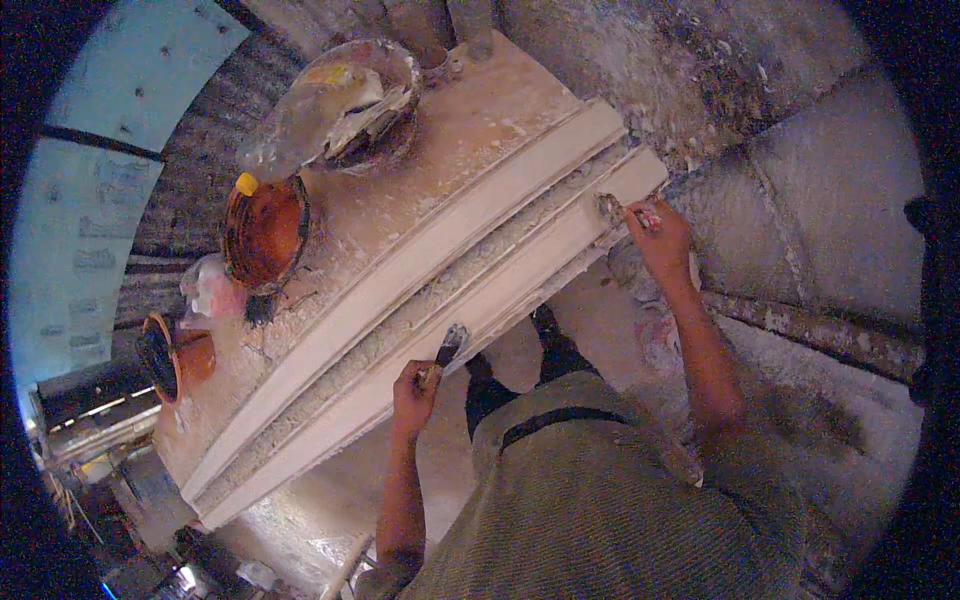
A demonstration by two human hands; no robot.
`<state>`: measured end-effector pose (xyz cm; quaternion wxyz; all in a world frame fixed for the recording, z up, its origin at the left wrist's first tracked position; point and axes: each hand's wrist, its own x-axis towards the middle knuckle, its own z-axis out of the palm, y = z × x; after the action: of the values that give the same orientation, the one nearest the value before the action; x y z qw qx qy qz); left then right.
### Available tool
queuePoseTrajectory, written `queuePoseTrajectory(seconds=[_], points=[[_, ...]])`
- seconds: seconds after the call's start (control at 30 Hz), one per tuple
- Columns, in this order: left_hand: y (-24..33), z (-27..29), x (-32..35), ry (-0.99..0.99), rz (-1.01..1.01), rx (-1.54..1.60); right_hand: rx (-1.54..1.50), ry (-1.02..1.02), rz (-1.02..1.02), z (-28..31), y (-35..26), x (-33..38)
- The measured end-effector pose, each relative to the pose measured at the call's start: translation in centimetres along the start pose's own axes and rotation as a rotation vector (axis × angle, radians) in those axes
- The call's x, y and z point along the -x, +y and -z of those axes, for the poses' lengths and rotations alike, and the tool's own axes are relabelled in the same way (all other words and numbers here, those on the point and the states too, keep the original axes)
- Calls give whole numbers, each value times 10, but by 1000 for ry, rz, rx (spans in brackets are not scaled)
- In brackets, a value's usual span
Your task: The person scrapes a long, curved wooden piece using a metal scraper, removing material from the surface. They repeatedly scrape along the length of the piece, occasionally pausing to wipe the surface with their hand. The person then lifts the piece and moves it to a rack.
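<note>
Two long, pale plaster-like mouldings (420,243) lie side by side across the table, slanting from lower left to upper right, with a rough, crumbly strip between them. My left hand (413,398) is closed around a putty knife (451,346), whose dark, smeared blade is over the near moulding (500,302), around its middle. Toward the upper right end of that moulding, my right hand (661,240) grips a small scraper (611,209) with greyish material on its blade. Its blade is at the moulding's surface; exact contact cannot be made out.
The table (480,110) is dusty and spattered. On its far left side are a crusted basin (398,128) with a clear plastic bottle (275,140) leaning across it, an orange-brown bowl (265,232), a plastic bag (213,292) and another bucket (190,362). A stained wall (830,190) stands at right.
</note>
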<state>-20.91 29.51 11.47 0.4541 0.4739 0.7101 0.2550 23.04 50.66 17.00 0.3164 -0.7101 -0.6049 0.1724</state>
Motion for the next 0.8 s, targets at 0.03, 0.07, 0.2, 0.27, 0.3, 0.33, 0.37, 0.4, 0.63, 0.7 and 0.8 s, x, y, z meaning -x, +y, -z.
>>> queuePoseTrajectory(seconds=[0.03, 0.07, 0.2, 0.27, 0.3, 0.33, 0.37, 0.4, 0.63, 0.7, 0.8], points=[[4, -3, 0, 38, -84, -16, -25, 24, -14, 4, 7, 1], [7, -5, 0, 68, -127, -75, -53, 52, -29, 9, 14, 2], [14, -9, -5, 22, 143, -59, -146, 87, -6, 19, 26, 5], [17, -18, -12, 24, -60, -4, -215, 53, 67, 6, 16, 20], [21, -26, -17, 47, -52, -51, -227, 18, 76, -4, 9, 28], [27, -36, -22, 23, -119, 47, -244, -80, 63, -20, -1, 42], [35, -47, -28, 17, -120, 93, -259, -178, 49, -35, -12, 54], [44, -58, -32, -7, -163, 140, -322, -305, 79, -48, -19, 63], [82, -66, -14, 25, 33, 140, 188, -115, 29, -29, 77, -102], [72, -60, -3, 94, -4, 235, 449, 136, 153, -14, 95, -150], [51, -57, 7, 206, -37, 308, 91, -43, 176, -23, 58, -139]])
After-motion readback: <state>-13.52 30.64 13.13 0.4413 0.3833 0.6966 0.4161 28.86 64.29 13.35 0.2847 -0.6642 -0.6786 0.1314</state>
